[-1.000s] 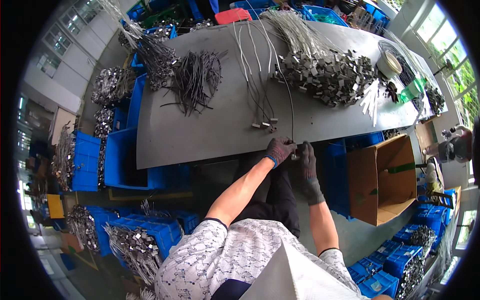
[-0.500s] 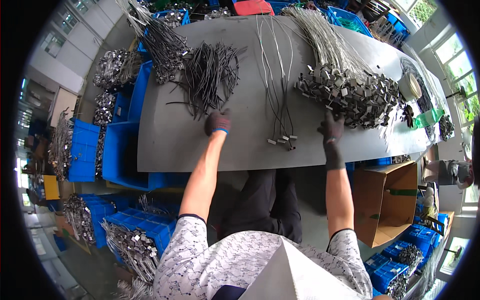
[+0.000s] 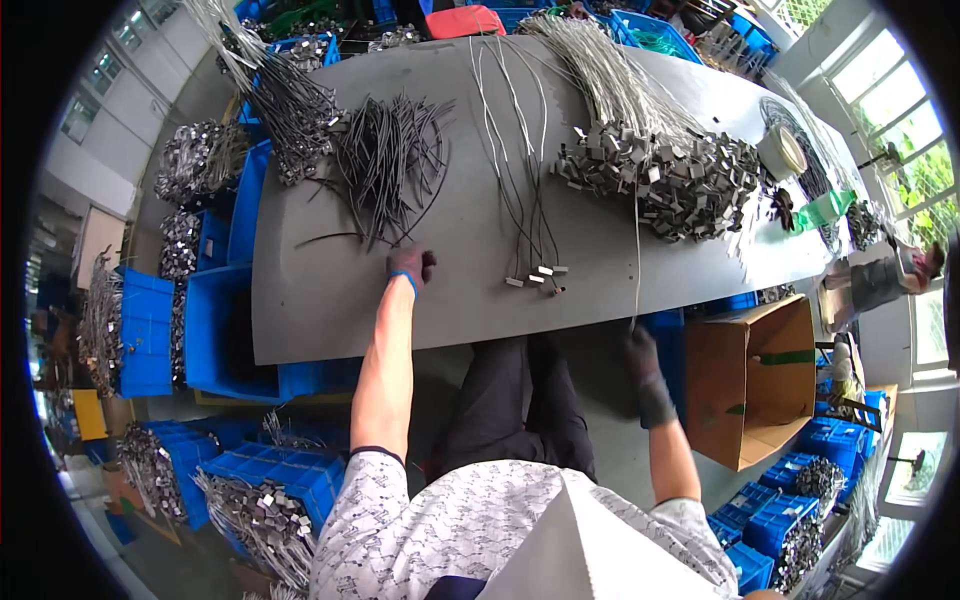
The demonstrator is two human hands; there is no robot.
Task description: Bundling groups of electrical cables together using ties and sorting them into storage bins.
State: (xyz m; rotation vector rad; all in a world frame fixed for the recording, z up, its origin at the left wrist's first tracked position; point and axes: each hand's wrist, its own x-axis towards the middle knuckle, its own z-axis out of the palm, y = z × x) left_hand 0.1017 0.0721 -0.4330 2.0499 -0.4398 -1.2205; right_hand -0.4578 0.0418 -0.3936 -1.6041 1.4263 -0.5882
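Note:
My right hand (image 3: 648,368), in a dark glove, hangs off the table's front edge, closed on the end of a thin wire (image 3: 637,262). That wire runs straight up to a heap of small metal-tagged pieces (image 3: 665,185), whose pale wires (image 3: 600,70) fan out behind. My left hand (image 3: 412,266), gloved too, rests closed at the near end of a pile of short black tubes (image 3: 385,155). Whatever its fingers hold is hidden. Between the hands lie several black-sleeved wires (image 3: 518,205) with small metal blocks at their near ends.
The grey table (image 3: 460,310) curves across the view. A blue crate (image 3: 215,320) stands at its left, an open cardboard box (image 3: 715,390) at the right below the edge. A tape roll (image 3: 782,152) and a green bottle (image 3: 825,210) lie at the right end.
My right hand has moved from beside the heap down toward me past the table edge, drawing out a wire. My left hand stays by the black tubes, its fingers now curled. The view has shifted slightly.

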